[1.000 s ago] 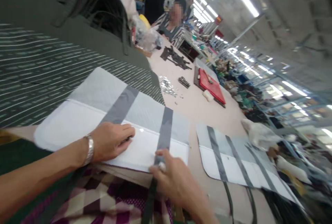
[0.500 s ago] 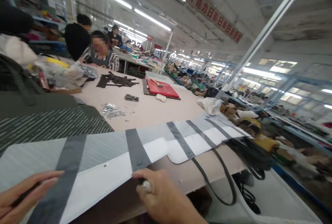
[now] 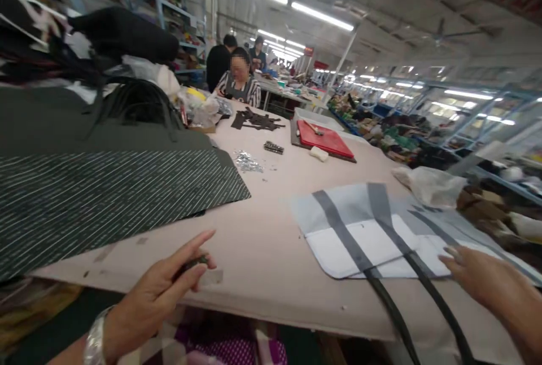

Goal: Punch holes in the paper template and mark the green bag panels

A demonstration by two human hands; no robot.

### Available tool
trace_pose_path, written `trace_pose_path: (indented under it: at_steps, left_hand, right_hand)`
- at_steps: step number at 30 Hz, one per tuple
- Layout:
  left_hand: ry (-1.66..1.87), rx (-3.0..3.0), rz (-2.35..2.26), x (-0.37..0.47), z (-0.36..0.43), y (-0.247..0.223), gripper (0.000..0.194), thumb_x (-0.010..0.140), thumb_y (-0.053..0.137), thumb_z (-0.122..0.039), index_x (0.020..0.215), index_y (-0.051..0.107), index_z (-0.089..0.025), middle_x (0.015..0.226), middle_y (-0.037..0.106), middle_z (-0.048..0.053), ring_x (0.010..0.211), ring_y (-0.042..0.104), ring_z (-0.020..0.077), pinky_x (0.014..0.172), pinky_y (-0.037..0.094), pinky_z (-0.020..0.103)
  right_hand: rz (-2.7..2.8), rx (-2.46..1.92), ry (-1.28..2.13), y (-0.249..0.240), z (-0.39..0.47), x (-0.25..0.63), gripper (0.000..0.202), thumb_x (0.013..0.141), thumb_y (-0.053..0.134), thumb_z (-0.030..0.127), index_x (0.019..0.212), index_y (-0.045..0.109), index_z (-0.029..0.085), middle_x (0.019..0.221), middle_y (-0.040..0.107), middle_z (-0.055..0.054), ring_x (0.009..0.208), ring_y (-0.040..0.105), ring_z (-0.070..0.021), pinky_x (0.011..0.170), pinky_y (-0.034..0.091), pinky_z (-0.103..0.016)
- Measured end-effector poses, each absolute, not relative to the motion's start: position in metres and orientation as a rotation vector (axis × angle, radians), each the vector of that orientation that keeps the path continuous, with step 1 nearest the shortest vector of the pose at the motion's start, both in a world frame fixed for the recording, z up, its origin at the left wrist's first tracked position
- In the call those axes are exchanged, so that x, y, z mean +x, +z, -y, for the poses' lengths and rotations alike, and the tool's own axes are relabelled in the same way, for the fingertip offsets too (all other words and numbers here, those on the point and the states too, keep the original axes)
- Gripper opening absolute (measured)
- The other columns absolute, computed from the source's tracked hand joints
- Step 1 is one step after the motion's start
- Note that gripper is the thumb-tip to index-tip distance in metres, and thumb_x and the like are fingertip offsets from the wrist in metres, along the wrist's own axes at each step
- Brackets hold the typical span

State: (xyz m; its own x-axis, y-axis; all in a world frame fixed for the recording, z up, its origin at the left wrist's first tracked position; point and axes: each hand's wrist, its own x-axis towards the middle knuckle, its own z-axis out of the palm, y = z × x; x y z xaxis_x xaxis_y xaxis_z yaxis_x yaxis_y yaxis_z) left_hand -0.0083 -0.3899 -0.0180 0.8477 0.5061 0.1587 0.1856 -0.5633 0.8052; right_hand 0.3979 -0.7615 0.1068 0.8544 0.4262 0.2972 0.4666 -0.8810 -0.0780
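Note:
At the lower left my left hand (image 3: 169, 283) is raised over the table edge, index finger stretched out, the other fingers curled round a small dark object (image 3: 197, 262) whose kind I cannot make out. Over at the right my right hand (image 3: 478, 275) is at the front edge of a stack of grey-and-white bag panels (image 3: 342, 241); its fingers are blurred, so its grip is unclear. Dark grey bands cross the panels, and long dark straps (image 3: 393, 311) run from them over the table's front edge.
Dark green panels with white stripes (image 3: 118, 207) cover the table's left side. Farther back lie small metal pieces (image 3: 249, 162), dark strips (image 3: 258, 121), a red board (image 3: 325, 138) with a hammer (image 3: 313, 128), and a white block (image 3: 319, 154). A co-worker in striped sleeves (image 3: 240, 83) sits beyond.
The grey-and-white panel that lay in front of both hands is now over at the right with the others. The hands have moved apart, and the view has turned left.

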Motion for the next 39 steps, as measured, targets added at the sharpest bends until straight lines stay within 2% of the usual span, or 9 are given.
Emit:
trace_pose_path:
  at_steps: [5, 8, 13, 21, 27, 32, 34, 36, 39]
  left_hand:
    - [0.37, 1.878, -0.423, 0.006, 0.403, -0.007, 0.052, 0.097, 0.041, -0.038, 0.146, 0.025, -0.035, 0.101, 0.064, -0.001, 0.072, 0.059, 0.0078, 0.076, 0.05, 0.019]
    - [0.323, 1.699, -0.34, 0.006, 0.406, -0.003, 0.052, 0.098, 0.038, -0.039, 0.148, 0.021, -0.033, 0.102, 0.064, 0.001, 0.073, 0.06, 0.0084, 0.074, 0.05, 0.021]
    - [0.293, 1.546, -0.324, -0.001, 0.404, -0.001, 0.053, 0.098, 0.039, -0.036, 0.148, 0.02, -0.034, 0.101, 0.064, 0.0, 0.074, 0.059, 0.0086, 0.066, 0.049, 0.019]
    - [0.274, 1.658, -0.402, -0.017, 0.392, -0.012, 0.054, 0.098, 0.036, -0.041, 0.149, 0.016, -0.038, 0.106, 0.067, -0.003, 0.075, 0.061, 0.0097, 0.076, 0.054, 0.02]
    - [0.339, 1.824, -0.602, -0.031, 0.381, -0.053, 0.053, 0.095, 0.036, -0.048, 0.147, 0.025, -0.041, 0.143, 0.049, -0.005, 0.126, 0.049, 0.0211, 0.108, 0.04, 0.03]
    - [0.404, 1.843, -0.597, -0.03, 0.369, -0.077, 0.054, 0.094, 0.04, -0.045, 0.146, 0.025, -0.045, 0.152, 0.035, -0.011, 0.136, 0.038, 0.0215, 0.113, 0.034, 0.029]
    - [0.414, 1.778, -0.587, -0.021, 0.365, -0.067, 0.052, 0.094, 0.041, -0.044, 0.145, 0.032, -0.041, 0.144, 0.048, -0.005, 0.131, 0.045, 0.0215, 0.109, 0.039, 0.03]
    - [0.361, 1.716, -0.624, -0.01, 0.353, -0.047, 0.055, 0.091, 0.044, -0.041, 0.145, 0.035, -0.035, 0.113, 0.068, 0.0, 0.108, 0.061, 0.0197, 0.096, 0.05, 0.029]
    - [0.284, 1.811, -0.802, 0.001, 0.307, -0.014, 0.067, 0.077, 0.06, -0.034, 0.141, 0.042, -0.026, 0.075, 0.064, -0.005, 0.07, 0.062, 0.0143, 0.068, 0.053, 0.023]
  right_hand:
    - [1.058, -2.533, 0.021, 0.074, 0.67, 0.301, 0.027, 0.081, 0.059, 0.046, 0.091, 0.074, 0.025, 0.089, 0.076, -0.007, 0.084, 0.07, -0.0254, 0.073, 0.052, -0.033]
    - [1.381, -2.076, 0.227, 0.059, 0.596, 0.228, 0.019, 0.089, 0.055, 0.032, 0.098, 0.069, 0.024, 0.086, 0.072, -0.003, 0.072, 0.066, -0.016, 0.07, 0.051, -0.026]
    - [1.721, -1.631, 0.449, 0.048, 0.525, 0.17, 0.027, 0.088, 0.054, 0.014, 0.113, 0.062, 0.022, 0.101, 0.067, -0.004, 0.092, 0.063, -0.0135, 0.084, 0.049, -0.023]
    - [1.956, -1.633, 0.559, 0.041, 0.489, 0.155, 0.022, 0.089, 0.054, 0.018, 0.109, 0.063, 0.021, 0.092, 0.067, -0.003, 0.087, 0.062, -0.0153, 0.081, 0.049, -0.025]
    - [1.993, -1.773, 0.427, 0.013, 0.476, 0.143, 0.02, 0.075, 0.063, 0.021, 0.096, 0.063, 0.022, 0.084, 0.065, -0.001, 0.076, 0.062, -0.0173, 0.067, 0.048, -0.025]
    - [1.861, -1.754, 0.198, -0.011, 0.458, 0.136, 0.031, 0.065, 0.061, 0.02, 0.096, 0.062, 0.021, 0.083, 0.066, -0.003, 0.073, 0.064, -0.0205, 0.06, 0.048, -0.028]
    - [1.744, -1.704, 0.168, -0.013, 0.448, 0.14, 0.026, 0.063, 0.057, 0.016, 0.089, 0.061, 0.02, 0.08, 0.065, -0.004, 0.07, 0.064, -0.0189, 0.06, 0.049, -0.027]
    - [1.674, -1.633, 0.163, -0.01, 0.441, 0.149, 0.019, 0.067, 0.053, 0.012, 0.083, 0.06, 0.02, 0.073, 0.063, -0.002, 0.065, 0.063, -0.0154, 0.059, 0.048, -0.023]
    - [1.614, -1.658, 0.152, -0.004, 0.439, 0.169, 0.017, 0.078, 0.05, 0.009, 0.08, 0.061, 0.021, 0.069, 0.064, 0.0, 0.06, 0.061, -0.0111, 0.06, 0.048, -0.018]
